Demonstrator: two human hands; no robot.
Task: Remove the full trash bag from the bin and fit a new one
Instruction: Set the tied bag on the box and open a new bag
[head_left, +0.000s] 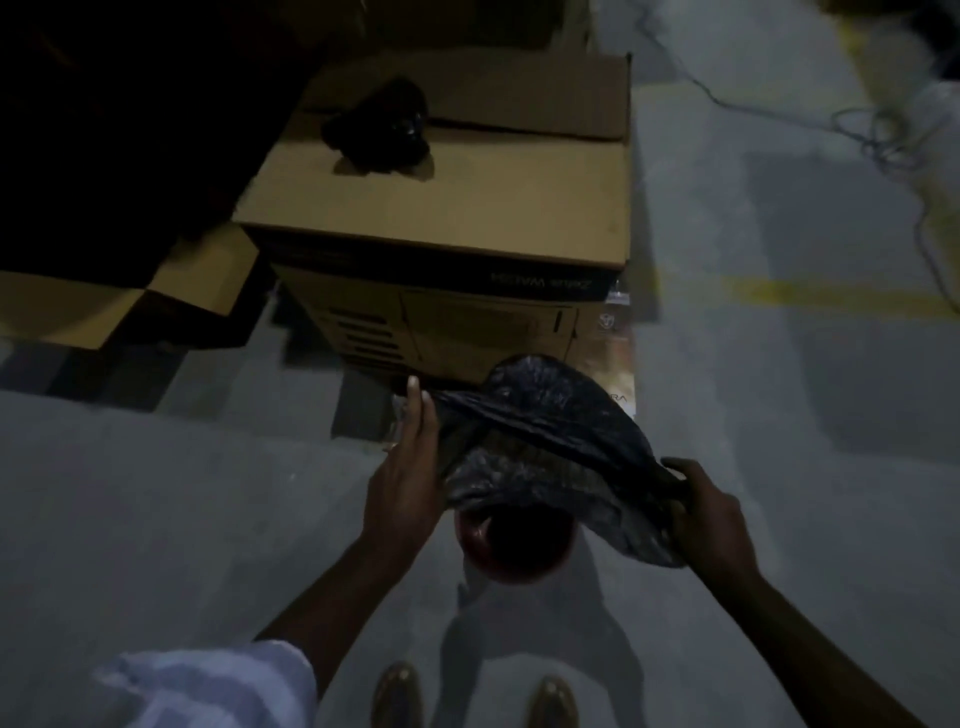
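Observation:
A small round red bin (514, 545) stands on the grey floor just in front of my feet. Stretched above its mouth is a black trash bag (545, 447), spread out between both hands and hiding the far part of the rim. My left hand (410, 467) grips the bag's left edge, fingers pointing away from me. My right hand (711, 514) pinches the bag's right edge. A second crumpled black bag (379, 127) lies on top of the cardboard box (467, 208) beyond the bin.
The tall cardboard box stands directly behind the bin. Flattened cardboard (130, 301) lies to the left, in dim light. Tangled cables (883, 135) run over the floor at the upper right, near a yellow floor line (841, 299). My shoes (478, 696) are at the bottom edge.

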